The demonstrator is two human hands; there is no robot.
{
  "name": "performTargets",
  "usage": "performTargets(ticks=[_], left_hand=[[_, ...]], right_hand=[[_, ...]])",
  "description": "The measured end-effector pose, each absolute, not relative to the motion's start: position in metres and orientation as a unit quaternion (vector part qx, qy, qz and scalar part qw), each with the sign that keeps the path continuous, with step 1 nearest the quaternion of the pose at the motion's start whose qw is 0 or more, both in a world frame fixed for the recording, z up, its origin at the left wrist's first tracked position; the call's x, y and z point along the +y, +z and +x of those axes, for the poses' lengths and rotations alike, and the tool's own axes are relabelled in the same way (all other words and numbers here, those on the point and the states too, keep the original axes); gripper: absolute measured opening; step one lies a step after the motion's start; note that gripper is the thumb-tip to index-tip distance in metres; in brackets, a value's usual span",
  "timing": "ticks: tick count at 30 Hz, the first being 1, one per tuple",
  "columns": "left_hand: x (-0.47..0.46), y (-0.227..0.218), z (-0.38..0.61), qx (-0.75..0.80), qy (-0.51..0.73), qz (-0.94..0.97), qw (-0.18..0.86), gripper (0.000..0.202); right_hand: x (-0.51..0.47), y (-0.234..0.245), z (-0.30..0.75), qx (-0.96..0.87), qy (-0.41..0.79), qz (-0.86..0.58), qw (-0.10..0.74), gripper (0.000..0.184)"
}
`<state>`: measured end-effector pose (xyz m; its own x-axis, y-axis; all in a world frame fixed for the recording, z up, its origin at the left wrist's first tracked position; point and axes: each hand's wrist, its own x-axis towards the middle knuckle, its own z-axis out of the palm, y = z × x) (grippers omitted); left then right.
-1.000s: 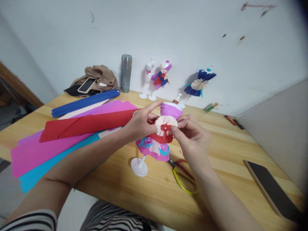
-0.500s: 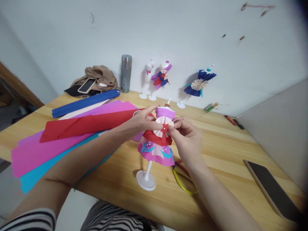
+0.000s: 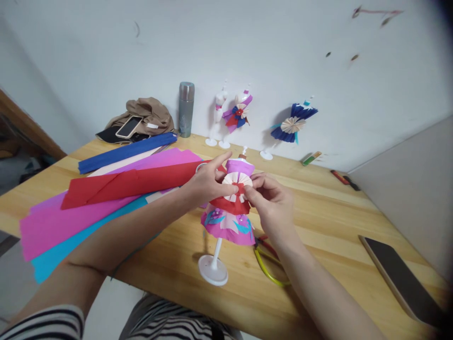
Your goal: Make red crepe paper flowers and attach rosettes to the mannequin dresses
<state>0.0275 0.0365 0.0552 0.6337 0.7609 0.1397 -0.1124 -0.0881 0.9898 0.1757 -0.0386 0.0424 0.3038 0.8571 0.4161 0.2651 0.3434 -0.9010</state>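
A small mannequin (image 3: 241, 166) on a white round stand (image 3: 213, 270) wears a crepe-paper dress: purple top, red layer (image 3: 231, 205), and pink skirt (image 3: 226, 230) with blue leaves and purple flowers. At its waist is a cream pleated paper flower (image 3: 230, 180) with a red centre (image 3: 239, 190). My left hand (image 3: 208, 182) presses its thumb on the flower's front, index finger stretched out; its other fingertips are partly hidden. From the right, my right hand (image 3: 272, 200) pinches the flower's edge and red centre between thumb and fingers.
Scissors (image 3: 269, 267) lie beside my right forearm, with a phone (image 3: 396, 274) further right. Crepe paper sheets (image 3: 130, 184) spread on the left. Behind stand a thermos (image 3: 186, 111), other dressed mannequins (image 3: 293, 123), and a cap and cloth (image 3: 152, 113) with another phone (image 3: 129, 126).
The mannequin has shifted slightly left and its base a little nearer to me. Both hands moved left with it and stay at the flower.
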Motion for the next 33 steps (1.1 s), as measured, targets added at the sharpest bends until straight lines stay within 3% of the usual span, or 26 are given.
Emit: performTargets(ticks=[6, 14, 20, 26, 33], left_hand=[[0.031, 0.069, 0.027, 0.263, 0.34, 0.583, 0.689, 0.103], [0.028, 0.069, 0.027, 0.288, 0.337, 0.588, 0.677, 0.1], [0.029, 0.069, 0.027, 0.276, 0.352, 0.562, 0.696, 0.099], [0.041, 0.075, 0.014, 0.128, 0.339, 0.557, 0.747, 0.084], [0.058, 0.066, 0.004, 0.02, 0.316, 0.643, 0.698, 0.069]], right_hand=[[-0.039, 0.044, 0.185, -0.52, 0.361, -0.482, 0.605, 0.013], [-0.038, 0.044, 0.184, -0.525, 0.362, -0.485, 0.598, 0.026], [-0.039, 0.047, 0.182, -0.518, 0.388, -0.468, 0.602, 0.024], [-0.04, 0.057, 0.186, -0.425, 0.421, -0.415, 0.685, 0.017], [-0.047, 0.053, 0.191, -0.526, 0.371, -0.445, 0.622, 0.021]])
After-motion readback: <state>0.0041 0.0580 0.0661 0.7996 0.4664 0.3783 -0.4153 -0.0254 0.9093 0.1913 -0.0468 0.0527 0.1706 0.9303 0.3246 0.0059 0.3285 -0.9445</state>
